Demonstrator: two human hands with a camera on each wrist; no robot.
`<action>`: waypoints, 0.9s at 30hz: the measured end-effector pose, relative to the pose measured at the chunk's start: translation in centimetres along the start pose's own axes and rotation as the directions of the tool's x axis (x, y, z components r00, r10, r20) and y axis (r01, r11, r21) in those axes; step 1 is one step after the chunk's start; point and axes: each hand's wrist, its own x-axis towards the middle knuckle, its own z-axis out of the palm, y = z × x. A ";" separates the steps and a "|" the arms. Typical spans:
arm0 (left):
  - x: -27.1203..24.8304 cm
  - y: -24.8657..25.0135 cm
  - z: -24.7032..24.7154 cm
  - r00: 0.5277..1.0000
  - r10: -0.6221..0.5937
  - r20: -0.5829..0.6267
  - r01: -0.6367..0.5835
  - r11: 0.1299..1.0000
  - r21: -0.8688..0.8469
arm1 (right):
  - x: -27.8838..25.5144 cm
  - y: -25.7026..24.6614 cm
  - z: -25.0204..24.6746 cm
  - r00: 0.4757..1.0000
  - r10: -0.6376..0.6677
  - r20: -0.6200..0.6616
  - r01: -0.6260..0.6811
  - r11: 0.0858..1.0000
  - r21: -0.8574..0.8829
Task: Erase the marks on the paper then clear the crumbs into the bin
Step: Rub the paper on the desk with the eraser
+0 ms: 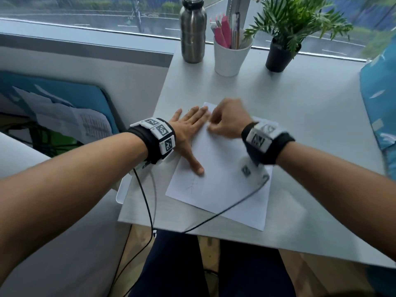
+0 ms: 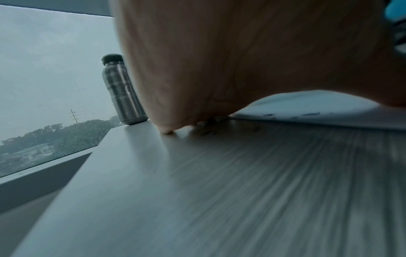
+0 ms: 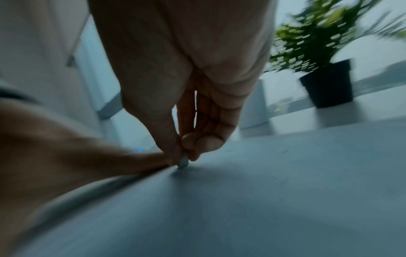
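A white sheet of paper [image 1: 222, 181] lies tilted on the grey table [image 1: 310, 146], with faint pencil marks [image 1: 192, 185] near its left edge. My left hand [image 1: 190, 129] lies flat with straight fingers on the sheet's upper left part and holds it down. My right hand [image 1: 225, 123] is blurred with motion beside it; its thumb and fingers pinch a small white eraser [image 3: 183, 162] pressed against the paper [image 3: 263, 191]. In the left wrist view, dark eraser crumbs [image 2: 211, 130] lie on the table by the palm [image 2: 219, 69]. No bin shows in any view.
At the back of the table stand a steel bottle [image 1: 192, 31], a white cup of pens [image 1: 231, 54] and a potted plant [image 1: 280, 54]. A blue cushion [image 1: 379, 108] lies at the right edge. Black cables [image 1: 214, 215] cross the paper's near edge. Papers [image 1: 64, 116] lie on the left.
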 end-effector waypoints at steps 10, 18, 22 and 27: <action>0.2 0.0 0.3 1.000 0.011 -0.020 -0.011 1.000 -0.005 | -0.9 -1.4 1.7 0.986 -0.137 0.091 0.134 0.990 0.033; 0.3 -0.1 0.5 1.000 0.011 -0.023 -0.011 1.000 -0.005 | -1.6 -2.0 1.6 0.989 -0.130 0.068 0.125 0.990 0.071; 0.3 -0.2 0.6 1.000 0.015 -0.026 -0.015 1.000 0.003 | 0.0 0.3 0.1 0.999 -0.044 -0.009 0.045 0.998 0.053; 0.4 -0.1 0.4 1.000 0.021 -0.004 -0.021 1.000 0.013 | -2.6 -1.9 2.0 0.976 -0.177 0.127 0.168 0.983 0.075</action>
